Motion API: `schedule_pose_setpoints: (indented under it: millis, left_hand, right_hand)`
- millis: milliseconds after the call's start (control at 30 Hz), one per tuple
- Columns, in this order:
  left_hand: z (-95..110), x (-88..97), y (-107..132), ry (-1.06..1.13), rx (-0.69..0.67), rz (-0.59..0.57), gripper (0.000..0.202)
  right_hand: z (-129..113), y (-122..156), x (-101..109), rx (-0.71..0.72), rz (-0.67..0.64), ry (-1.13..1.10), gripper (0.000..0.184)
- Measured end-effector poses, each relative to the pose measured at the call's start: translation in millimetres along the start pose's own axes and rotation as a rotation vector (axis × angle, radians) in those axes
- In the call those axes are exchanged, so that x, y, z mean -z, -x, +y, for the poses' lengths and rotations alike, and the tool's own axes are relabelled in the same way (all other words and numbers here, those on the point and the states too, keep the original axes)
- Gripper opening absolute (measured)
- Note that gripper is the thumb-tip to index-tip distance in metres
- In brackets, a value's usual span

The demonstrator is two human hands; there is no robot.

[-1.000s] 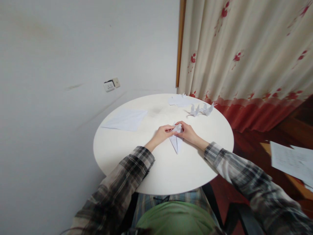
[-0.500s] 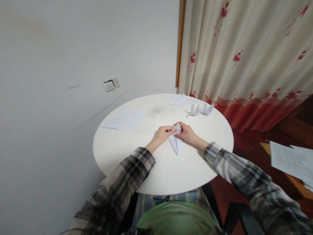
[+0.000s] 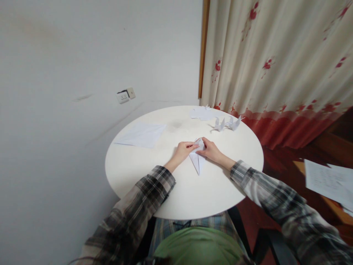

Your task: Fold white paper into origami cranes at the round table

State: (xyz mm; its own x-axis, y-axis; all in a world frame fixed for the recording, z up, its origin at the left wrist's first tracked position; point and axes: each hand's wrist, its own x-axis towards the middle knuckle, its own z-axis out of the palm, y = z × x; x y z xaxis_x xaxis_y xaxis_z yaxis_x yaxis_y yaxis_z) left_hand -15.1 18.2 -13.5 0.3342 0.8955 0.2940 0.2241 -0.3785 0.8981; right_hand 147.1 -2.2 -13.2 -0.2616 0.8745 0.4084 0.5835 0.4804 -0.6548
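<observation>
A partly folded white paper piece (image 3: 198,162) lies on the round white table (image 3: 138,173), its long point aimed toward me. My left hand (image 3: 184,150) pinches its upper edge from the left, fingers closed on the paper. From the right, my right hand (image 3: 210,150) grips the same top part, its fingers curled over the fold. The two hands almost touch above the paper.
A flat white sheet (image 3: 141,134) lies at the table's left. Two folded paper cranes (image 3: 227,123) and more white paper (image 3: 202,113) sit at the far edge. A floral curtain (image 3: 275,66) hangs to the right, and printed sheets (image 3: 328,182) rest on a wooden surface.
The folded paper and both hands have shifted very slightly to the left; the grip on the top of the piece is the same.
</observation>
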Motion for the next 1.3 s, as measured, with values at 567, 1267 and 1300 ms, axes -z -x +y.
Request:
schedule_pose_setpoints:
  millis: [567,1267,1300]
  left_hand:
    - [-15.5,13.4,-7.5,-0.131,0.051,-0.006,0.013]
    - [-11.6,10.8,-4.9,-0.128,0.062,-0.018,0.014]
    - [-12.5,10.7,-5.1,-0.122,0.064,-0.018,0.014]
  right_hand:
    - [9.3,-1.9,-2.0,-0.131,0.053,0.127,0.032]
    - [4.9,-2.1,0.0,-0.118,0.064,0.124,0.033]
    - [4.7,-2.1,0.0,-0.123,0.066,0.127,0.032]
